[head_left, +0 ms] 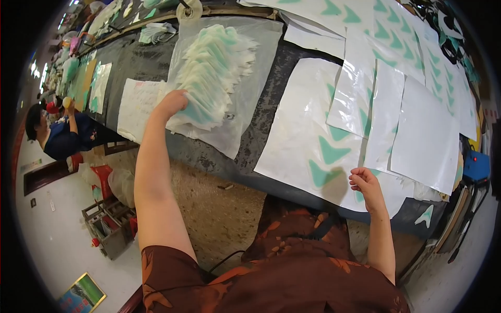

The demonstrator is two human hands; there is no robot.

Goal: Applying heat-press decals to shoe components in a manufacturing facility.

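Note:
My left hand reaches to the lower left edge of a fanned stack of thin green-and-white cut pieces. Its fingers are bent together at the edge of one piece, with the fingertips partly hidden. Under the stack lies a sheet of clear plastic. My right hand hovers by the near edge of a white sheet, its fingers loosely curled and apart, with nothing seen in them. Green arrow-shaped pieces lie in a row on that sheet, and a shadow falls beside the nearest one.
Several glossy white sheets overlap at the right, some over green shapes. A single green-and-white piece lies at the near right corner. White paper sits left of the stack. Another person works at the far left. A blue box stands at right.

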